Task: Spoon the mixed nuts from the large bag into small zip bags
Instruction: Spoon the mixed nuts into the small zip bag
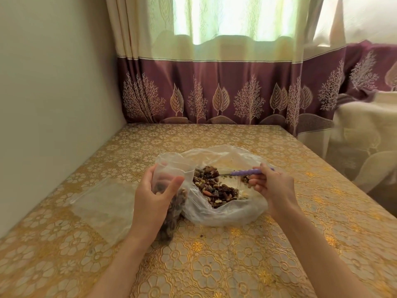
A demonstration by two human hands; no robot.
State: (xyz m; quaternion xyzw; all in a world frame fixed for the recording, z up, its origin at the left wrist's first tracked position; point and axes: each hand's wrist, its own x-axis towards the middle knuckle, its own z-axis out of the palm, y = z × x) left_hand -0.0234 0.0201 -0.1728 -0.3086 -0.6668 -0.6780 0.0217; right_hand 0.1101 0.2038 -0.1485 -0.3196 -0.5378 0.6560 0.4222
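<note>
Gold floral cloth covers the table (225,265), pushed into a corner against a pale wall and a maroon tree-patterned curtain (214,93) under a bright window. On it the large bag (225,211) lies slumped with its mouth spread wide, the mixed nuts (217,190) heaped inside – probably kept low so scooping is easy. The left hand (152,196) grips a small zip bag (171,175) upright, thumb and fingers curled round it, seemingly to prop its mouth open just beside the heap. The right hand (272,183) pinches the purple handle of a spoon (236,173), its loaded bowl level above the nuts and aimed at that mouth. More empty zip bags (103,205) lie flat at the left – spares, I'd guess
</note>
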